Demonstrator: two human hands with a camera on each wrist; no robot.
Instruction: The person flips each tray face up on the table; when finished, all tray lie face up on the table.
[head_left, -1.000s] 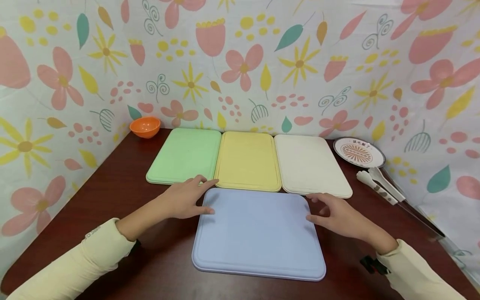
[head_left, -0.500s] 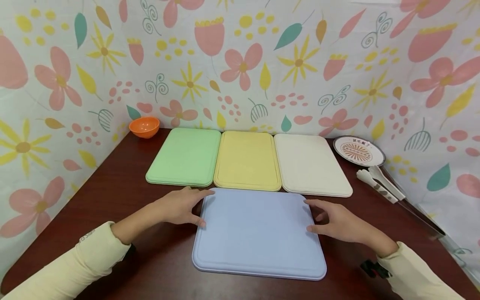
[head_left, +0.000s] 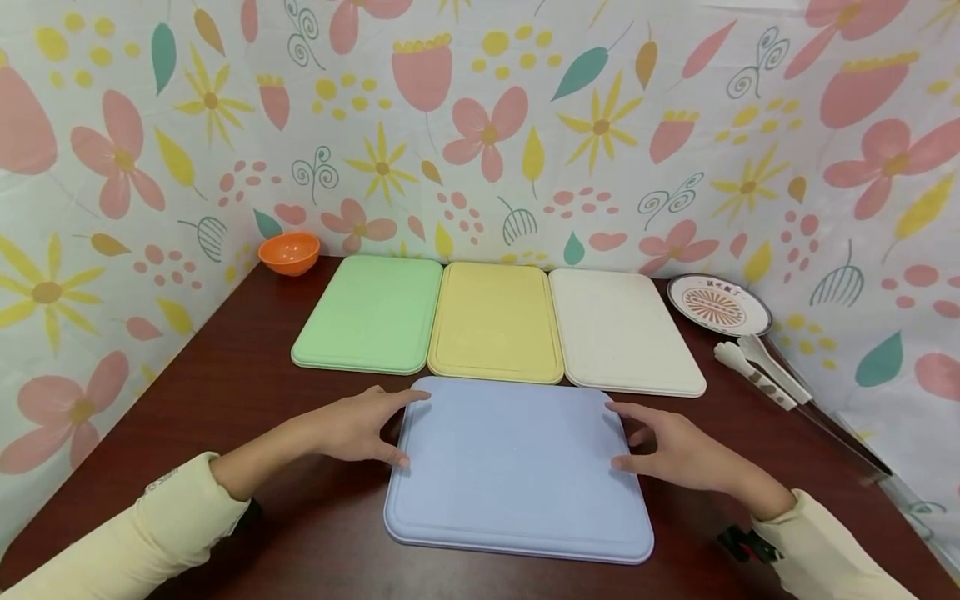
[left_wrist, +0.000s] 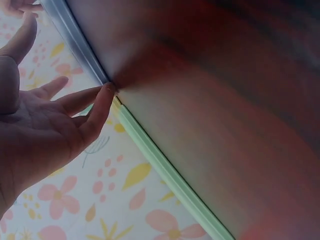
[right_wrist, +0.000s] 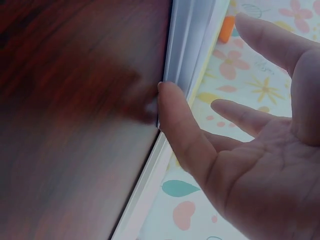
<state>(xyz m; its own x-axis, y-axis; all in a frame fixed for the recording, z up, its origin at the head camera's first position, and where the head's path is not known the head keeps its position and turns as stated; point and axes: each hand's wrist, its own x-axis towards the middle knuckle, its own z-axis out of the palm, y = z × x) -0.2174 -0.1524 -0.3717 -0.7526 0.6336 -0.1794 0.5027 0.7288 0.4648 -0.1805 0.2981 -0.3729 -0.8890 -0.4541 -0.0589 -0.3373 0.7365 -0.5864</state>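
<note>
A light blue cutting board (head_left: 517,475) lies flat on the dark table, nearest to me. At its left side, my left hand (head_left: 352,427) has its thumb and index fingertip over the rim, fingers spread. My right hand (head_left: 678,446) is at the opposite side in a similar pose. In the left wrist view, a fingertip of the left hand (left_wrist: 55,120) meets the blue board's edge (left_wrist: 75,40) near the table. In the right wrist view, a fingertip of the right hand (right_wrist: 240,155) touches the board's side (right_wrist: 187,45). Neither hand curls round the board.
Behind it lie green (head_left: 371,312), yellow (head_left: 497,321) and white (head_left: 622,329) cutting boards in a row. An orange bowl (head_left: 290,252) stands at the back left. A patterned plate (head_left: 718,304) and tongs (head_left: 772,379) are at the right, by the floral cloth (head_left: 480,125).
My left hand has moved down and slightly left, from above the board's corner to its left side. The right hand has shifted slightly toward me. The blue board stays in place.
</note>
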